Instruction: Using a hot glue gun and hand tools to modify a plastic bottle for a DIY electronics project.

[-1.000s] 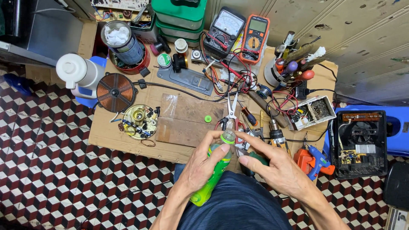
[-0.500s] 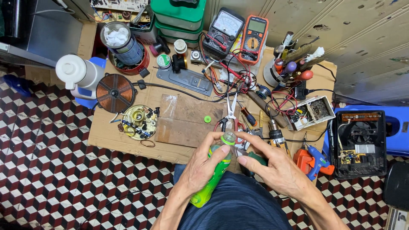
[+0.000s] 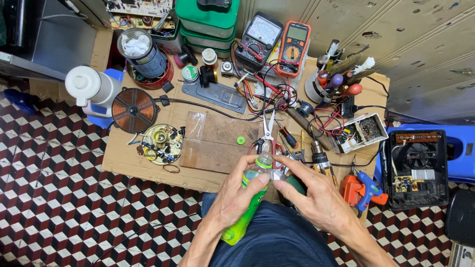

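Observation:
My left hand (image 3: 236,197) is wrapped around a green plastic bottle (image 3: 246,209) held tilted over my lap, its open neck pointing up toward the bench. My right hand (image 3: 316,195) rests beside the bottle's neck, thumb and forefinger pinching something small at the mouth; what it is stays hidden. The bottle's green cap (image 3: 241,140) lies on a wooden board (image 3: 217,141). Scissors with red handles (image 3: 267,134) lie just beyond the bottle's mouth.
The low cardboard-covered bench (image 3: 133,158) holds a copper coil (image 3: 133,107), a round brass-coloured part (image 3: 162,143), two multimeters (image 3: 277,42), tangled wires, screwdrivers, and a cup of tools (image 3: 324,81). An orange glue gun (image 3: 358,187) and an opened black appliance (image 3: 416,168) sit at the right.

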